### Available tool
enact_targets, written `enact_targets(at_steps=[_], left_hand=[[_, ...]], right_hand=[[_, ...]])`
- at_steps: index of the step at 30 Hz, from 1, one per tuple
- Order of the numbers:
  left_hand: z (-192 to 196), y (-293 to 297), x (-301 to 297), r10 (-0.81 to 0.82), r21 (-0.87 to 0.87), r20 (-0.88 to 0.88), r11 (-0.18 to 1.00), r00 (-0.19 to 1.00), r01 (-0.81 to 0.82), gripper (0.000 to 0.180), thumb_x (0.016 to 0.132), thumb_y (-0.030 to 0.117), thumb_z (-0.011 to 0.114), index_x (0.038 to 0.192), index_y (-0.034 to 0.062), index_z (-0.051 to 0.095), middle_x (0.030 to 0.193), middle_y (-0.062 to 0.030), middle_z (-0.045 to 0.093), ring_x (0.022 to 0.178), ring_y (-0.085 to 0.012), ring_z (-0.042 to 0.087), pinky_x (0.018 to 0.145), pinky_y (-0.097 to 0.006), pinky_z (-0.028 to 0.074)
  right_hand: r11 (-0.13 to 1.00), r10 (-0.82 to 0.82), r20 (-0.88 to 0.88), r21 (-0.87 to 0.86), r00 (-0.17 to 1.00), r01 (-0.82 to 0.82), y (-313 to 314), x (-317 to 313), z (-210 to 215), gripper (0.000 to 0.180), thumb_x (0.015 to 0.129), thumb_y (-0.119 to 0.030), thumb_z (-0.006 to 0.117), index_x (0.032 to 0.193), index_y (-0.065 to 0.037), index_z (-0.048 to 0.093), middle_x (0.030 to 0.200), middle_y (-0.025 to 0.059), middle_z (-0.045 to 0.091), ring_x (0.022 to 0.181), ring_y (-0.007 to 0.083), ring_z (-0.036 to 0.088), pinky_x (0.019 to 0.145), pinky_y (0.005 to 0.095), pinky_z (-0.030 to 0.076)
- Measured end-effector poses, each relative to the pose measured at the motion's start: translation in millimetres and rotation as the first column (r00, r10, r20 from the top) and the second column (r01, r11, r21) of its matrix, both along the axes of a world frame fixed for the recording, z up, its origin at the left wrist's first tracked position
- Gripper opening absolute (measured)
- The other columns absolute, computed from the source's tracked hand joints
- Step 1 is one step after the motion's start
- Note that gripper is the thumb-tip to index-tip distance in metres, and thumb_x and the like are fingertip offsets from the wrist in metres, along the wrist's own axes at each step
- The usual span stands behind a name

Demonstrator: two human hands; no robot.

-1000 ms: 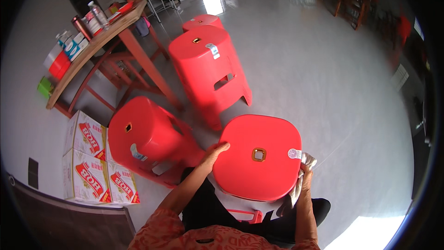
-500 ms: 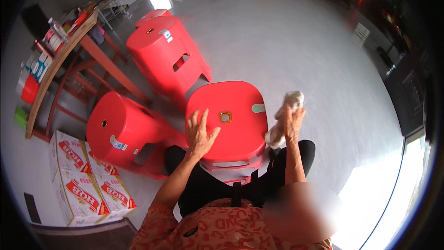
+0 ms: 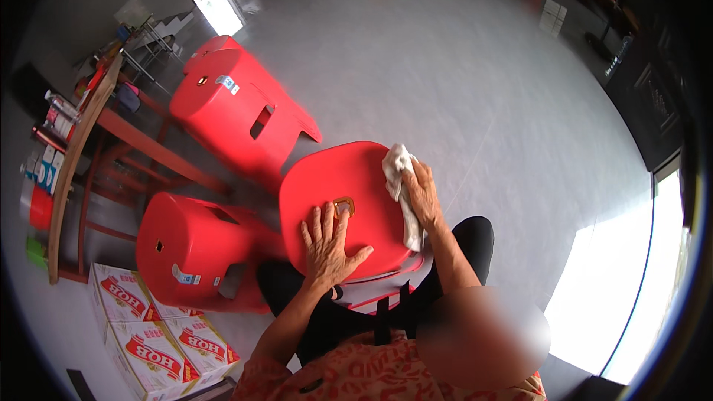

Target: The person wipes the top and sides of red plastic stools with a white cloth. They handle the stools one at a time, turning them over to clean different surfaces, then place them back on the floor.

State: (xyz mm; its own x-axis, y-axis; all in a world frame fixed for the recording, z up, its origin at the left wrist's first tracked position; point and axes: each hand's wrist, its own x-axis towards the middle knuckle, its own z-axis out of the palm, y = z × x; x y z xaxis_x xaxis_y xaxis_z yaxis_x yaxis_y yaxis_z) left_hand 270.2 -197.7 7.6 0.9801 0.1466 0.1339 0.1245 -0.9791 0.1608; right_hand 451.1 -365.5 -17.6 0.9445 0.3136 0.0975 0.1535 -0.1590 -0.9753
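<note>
A red plastic stool [image 3: 327, 171] stands upright between my knees, its seat facing up with a gold-rimmed square hole [image 3: 344, 208] at the centre. My left hand [image 3: 329, 249] lies on the seat, fingers spread, the fingertips beside the hole. At the seat's right edge my right hand [image 3: 423, 191] grips a whitish cloth [image 3: 405, 200], which lies against the seat and hangs toward its near right corner. The green-white label on the seat is hidden now, apparently beneath the cloth.
Another red stool [image 3: 186, 245] stands at the left, and more red stools [image 3: 223, 96] stand farther back. A wooden table [image 3: 108, 96] with bottles and boxes runs along the left. White-and-red cartons [image 3: 160, 349] are stacked at the lower left. Bright light falls through a doorway at right.
My right hand has brought the cloth from beside the stool onto the seat's right edge. The left hand has slid inward on the seat. The stool looks turned slightly, and the view has shifted.
</note>
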Motion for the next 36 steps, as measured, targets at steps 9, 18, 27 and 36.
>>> enact_targets(at_steps=[9, 18, 27, 36], left_hand=[[19, -6, 1, 0.017, -0.053, -0.074, 0.998, 0.997, -0.021, 0.099, 0.072, 0.063, 0.066, 0.147, 0.0073, 0.033, 0.155, -0.0206, 0.021, 0.143, -0.0421, 0.015, 0.11, -0.064, 0.01], [9, -2, 0, 0.041, -0.004, -0.039, 0.999, 0.998, -0.041, 0.098, 0.076, 0.069, 0.06, 0.146, 0.0067, 0.032, 0.155, -0.0201, 0.021, 0.144, -0.0397, 0.014, 0.111, -0.064, 0.009], [-5, -1, 0, 0.022, 0.003, 0.05, 1.0, 0.999, -0.022, 0.099, 0.075, 0.068, 0.061, 0.146, 0.0066, 0.029, 0.155, -0.0201, 0.019, 0.144, -0.041, 0.013, 0.11, -0.066, 0.008], [10, -4, 1, 0.025, -0.027, 0.039, 0.999, 0.999, -0.024, 0.098, 0.07, 0.067, 0.065, 0.143, 0.009, 0.033, 0.152, -0.0194, 0.026, 0.141, -0.0405, 0.019, 0.109, -0.066, 0.013]], right_hand=[[0.988, 0.079, -0.426, 0.155, 0.901, -0.013, 46, 96, -33, 0.046, 0.093, -0.036, 0.053, 0.124, -0.002, 0.058, 0.101, 0.0109, 0.067, 0.097, 0.0188, 0.06, 0.084, 0.0334, 0.048], [0.971, 0.066, 0.295, -0.239, 0.953, 0.006, 27, 77, -85, 0.025, 0.089, -0.02, 0.051, 0.108, -0.004, 0.056, 0.097, 0.0231, 0.056, 0.086, 0.0429, 0.055, 0.073, 0.0481, 0.046], [0.985, -0.038, -0.137, 0.16, 0.99, 0.06, -21, -60, 11, 0.038, 0.095, -0.026, 0.053, 0.12, 0.001, 0.046, 0.115, 0.0162, 0.05, 0.101, 0.0216, 0.051, 0.086, 0.0343, 0.044], [0.78, 0.459, 0.558, -0.626, 0.691, -0.012, 16, -50, 56, 0.049, 0.083, -0.023, 0.065, 0.128, -0.013, 0.051, 0.136, 0.0115, 0.047, 0.13, 0.0318, 0.041, 0.104, 0.0522, 0.033]])
